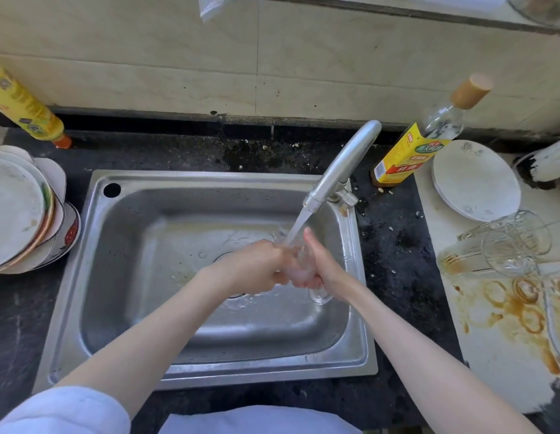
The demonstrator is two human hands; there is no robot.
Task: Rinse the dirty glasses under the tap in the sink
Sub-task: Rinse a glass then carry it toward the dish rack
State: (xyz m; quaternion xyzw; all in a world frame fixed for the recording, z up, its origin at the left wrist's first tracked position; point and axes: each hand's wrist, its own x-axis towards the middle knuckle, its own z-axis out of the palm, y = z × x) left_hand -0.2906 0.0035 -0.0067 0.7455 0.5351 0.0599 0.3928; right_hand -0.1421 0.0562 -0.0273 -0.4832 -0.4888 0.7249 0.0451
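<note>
Over the steel sink (pixel 93 277) both my hands hold one clear glass (pixel 317 295) under the running tap (pixel 341 170). Water streams from the spout onto the glass between my hands. My left hand (pixel 259 266) grips it from the left with curled fingers. On the other side my right hand (pixel 322 261) curls around it, thumb pointing up. Only the glass's lower end shows below my right palm. More dirty glasses (pixel 504 245) lie on their sides on the white board (pixel 498 364) at the right, which is smeared with brown ring stains.
A stack of plates (pixel 18 211) sits left of the sink. A yellow bottle (pixel 24 104) stands at the back left. A yellow-labelled bottle (pixel 426 139) with a wooden cap and a white plate (pixel 476 180) stand right of the tap. The counter (pixel 394 245) is dark stone.
</note>
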